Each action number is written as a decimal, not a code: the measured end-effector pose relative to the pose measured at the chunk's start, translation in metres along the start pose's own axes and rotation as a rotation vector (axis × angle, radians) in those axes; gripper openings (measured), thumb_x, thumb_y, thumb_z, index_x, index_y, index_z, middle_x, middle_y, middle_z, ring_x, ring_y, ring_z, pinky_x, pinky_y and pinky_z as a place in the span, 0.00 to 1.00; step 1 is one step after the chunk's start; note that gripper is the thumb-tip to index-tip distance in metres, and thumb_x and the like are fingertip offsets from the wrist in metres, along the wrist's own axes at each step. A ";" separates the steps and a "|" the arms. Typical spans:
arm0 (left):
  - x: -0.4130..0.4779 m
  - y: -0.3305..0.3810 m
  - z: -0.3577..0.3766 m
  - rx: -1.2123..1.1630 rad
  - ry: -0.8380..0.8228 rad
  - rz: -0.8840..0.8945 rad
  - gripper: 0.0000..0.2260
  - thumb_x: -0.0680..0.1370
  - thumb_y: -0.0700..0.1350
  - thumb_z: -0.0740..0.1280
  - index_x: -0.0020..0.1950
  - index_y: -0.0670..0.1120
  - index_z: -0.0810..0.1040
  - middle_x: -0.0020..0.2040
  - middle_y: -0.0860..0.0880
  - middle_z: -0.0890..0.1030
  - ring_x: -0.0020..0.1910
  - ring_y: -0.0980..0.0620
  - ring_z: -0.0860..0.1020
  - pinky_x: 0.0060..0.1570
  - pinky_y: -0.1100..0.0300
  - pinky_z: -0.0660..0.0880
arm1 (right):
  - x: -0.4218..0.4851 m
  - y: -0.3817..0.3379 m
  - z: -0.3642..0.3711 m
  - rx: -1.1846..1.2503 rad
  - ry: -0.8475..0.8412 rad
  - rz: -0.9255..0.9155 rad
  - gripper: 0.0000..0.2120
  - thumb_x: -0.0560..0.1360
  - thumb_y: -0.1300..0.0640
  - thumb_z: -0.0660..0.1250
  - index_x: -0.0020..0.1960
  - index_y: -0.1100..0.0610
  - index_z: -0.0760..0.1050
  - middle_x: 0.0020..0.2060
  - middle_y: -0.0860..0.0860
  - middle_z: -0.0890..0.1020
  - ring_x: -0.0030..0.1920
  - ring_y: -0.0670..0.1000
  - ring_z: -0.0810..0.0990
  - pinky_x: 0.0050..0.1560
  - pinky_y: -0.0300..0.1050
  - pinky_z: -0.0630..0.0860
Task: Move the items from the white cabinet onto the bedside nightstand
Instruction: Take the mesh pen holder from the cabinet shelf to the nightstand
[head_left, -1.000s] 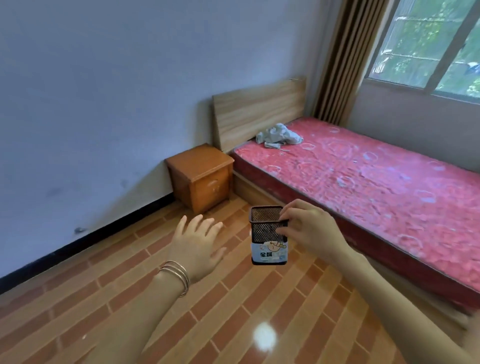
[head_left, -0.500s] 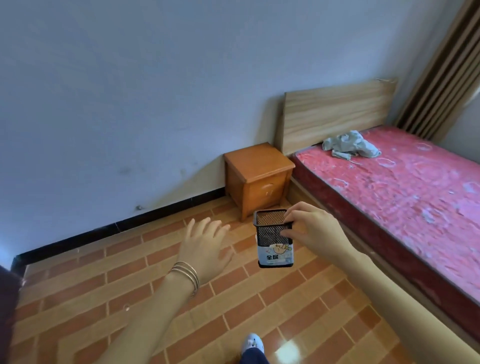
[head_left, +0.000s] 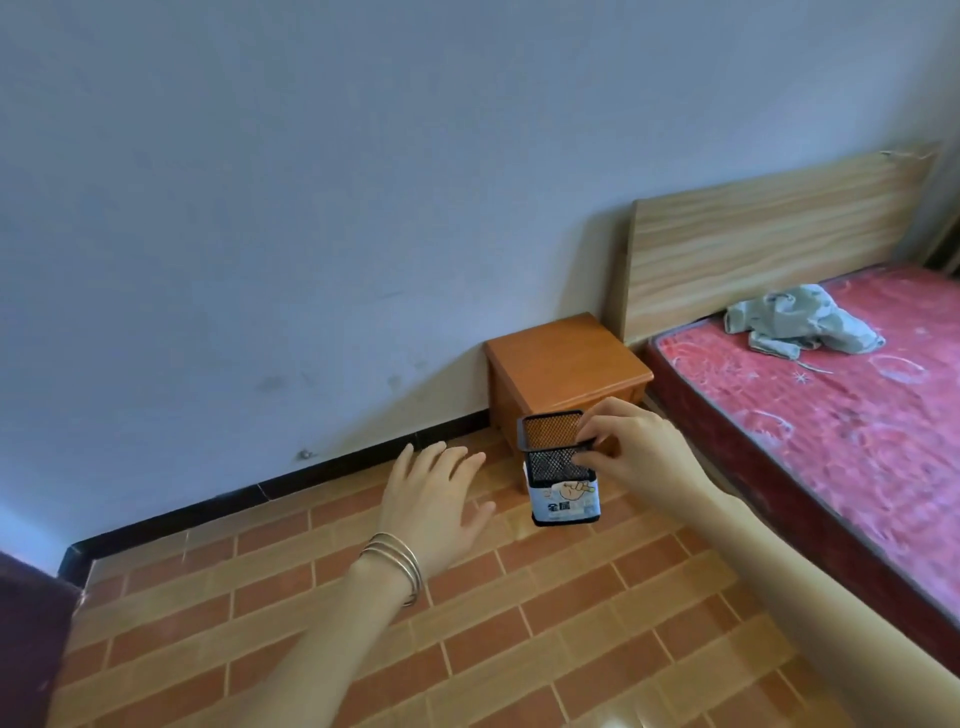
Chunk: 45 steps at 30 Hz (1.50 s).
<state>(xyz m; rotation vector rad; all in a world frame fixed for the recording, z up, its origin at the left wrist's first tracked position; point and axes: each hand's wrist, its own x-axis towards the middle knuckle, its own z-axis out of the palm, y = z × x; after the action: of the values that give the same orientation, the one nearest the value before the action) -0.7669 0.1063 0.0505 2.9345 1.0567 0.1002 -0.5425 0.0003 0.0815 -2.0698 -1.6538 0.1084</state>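
Now the holder (head_left: 563, 499) hangs in midair, low in front of the nightstand (head_left: 566, 358), its rim pinched in the grip of the right hand (head_left: 639, 447). The left hand (head_left: 434, 504) is spread, empty, just beside. Step: carrying. Next probably needs a lift over its top, then setting down upright. To the right, the bed (head_left: 831, 426) with a cloth (head_left: 800, 325); path looks open.

My right hand (head_left: 636, 454) holds the mesh pen holder (head_left: 563, 491) in front of the nightstand (head_left: 566, 358), which stands against the wall (head_left: 311, 208), just left of the bed's headboard (head_left: 769, 234). My left hand (head_left: 431, 501) hovers left of the holder, above the tiled floor (head_left: 519, 623). A crumpled cloth (head_left: 800, 325) lies on the mattress (head_left: 831, 441) near the headboard, right of the nightstand.
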 end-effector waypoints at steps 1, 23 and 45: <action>0.010 0.001 0.004 0.001 -0.005 0.001 0.31 0.73 0.63 0.46 0.68 0.51 0.73 0.65 0.51 0.75 0.67 0.47 0.69 0.69 0.46 0.58 | 0.009 0.009 0.003 0.010 -0.013 0.005 0.06 0.69 0.51 0.73 0.43 0.51 0.80 0.47 0.41 0.78 0.41 0.44 0.78 0.37 0.43 0.75; 0.377 -0.069 0.046 -0.047 -0.023 -0.096 0.25 0.72 0.60 0.53 0.58 0.49 0.80 0.54 0.50 0.81 0.54 0.47 0.78 0.56 0.48 0.73 | 0.344 0.184 0.010 -0.137 -0.215 -0.082 0.08 0.71 0.49 0.71 0.46 0.52 0.80 0.52 0.43 0.77 0.44 0.49 0.77 0.39 0.46 0.74; 0.657 -0.096 0.167 -0.081 -0.286 -0.349 0.25 0.79 0.58 0.54 0.74 0.50 0.62 0.70 0.51 0.67 0.69 0.49 0.62 0.68 0.53 0.56 | 0.621 0.379 0.160 -0.024 -0.450 -0.027 0.06 0.69 0.53 0.69 0.45 0.47 0.82 0.50 0.39 0.81 0.48 0.47 0.79 0.43 0.41 0.74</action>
<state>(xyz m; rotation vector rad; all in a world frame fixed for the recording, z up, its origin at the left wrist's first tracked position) -0.3114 0.5994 -0.0853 2.5435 1.4466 -0.2671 -0.0944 0.5756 -0.0716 -2.1491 -1.9429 0.5848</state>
